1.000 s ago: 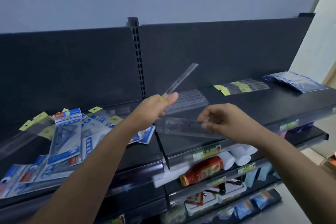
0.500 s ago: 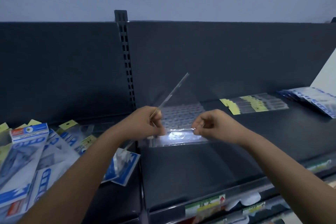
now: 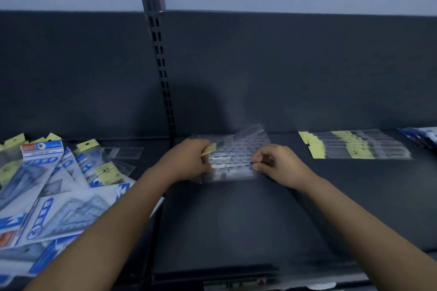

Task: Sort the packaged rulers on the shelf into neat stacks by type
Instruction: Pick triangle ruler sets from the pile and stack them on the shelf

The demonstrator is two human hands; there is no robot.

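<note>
A small stack of clear packaged rulers [image 3: 233,160] lies on the dark shelf [image 3: 236,220] near its back. My left hand [image 3: 189,160] grips the left end of a clear ruler with a yellow tag, tilted low over the stack. My right hand [image 3: 272,160] pinches the right edge of the front clear pack. A neat row of clear rulers with yellow tags [image 3: 354,147] lies to the right. A loose heap of blue-and-white ruler packs [image 3: 47,191] covers the left shelf section.
A slotted upright post [image 3: 160,66] divides the shelf's dark back panel. Blue packs [image 3: 421,136] lie at the far right edge. The shelf's front lip with a price label [image 3: 236,284] runs along the bottom.
Both hands have moved back and down onto the stack. The ruler in my left hand, raised steeply before, now lies almost flat over the stack. The view has shifted closer.
</note>
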